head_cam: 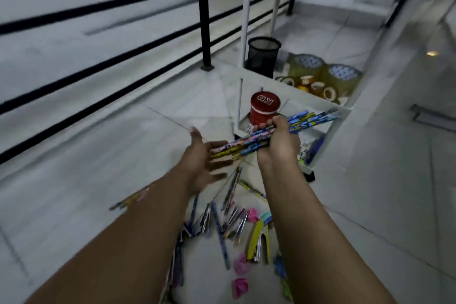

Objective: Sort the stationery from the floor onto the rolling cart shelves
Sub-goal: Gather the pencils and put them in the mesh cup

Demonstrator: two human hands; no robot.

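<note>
**Pencils off the floor, cart right in front**

While gripping a bundle of patterned pencils, right hand sits just in front of the white rolling cart, fingers curled around the bundle's middle. Pencil tips poking out to the right past the cart's front corner, other ends sticking left toward the left hand.

Around the cart: red round tin on a lower shelf, just behind the held bundle. Up on the shelf above, black mesh pen cup at the left, 2 big rolls of clear tape beside it, a bunch of smaller tape rolls in front of those. Black railing off to the left of the cart, well apart from the hands.

Down on the tiled floor, between and under both forearms: loose pencils and pens, yellow stapler, pink crumpled bits that can't really be identified. Whole pile pretty blurry. Cart's front post and shelf edge directly behind the bundle, very close to the pencil tips.

Left hand spread wide, fingers straight and apart, palm turned toward the bundle's near ends; fingertips look like touching them, hard to be sure with the blur. Both forearms stretched forward and roughly parallel.
</note>
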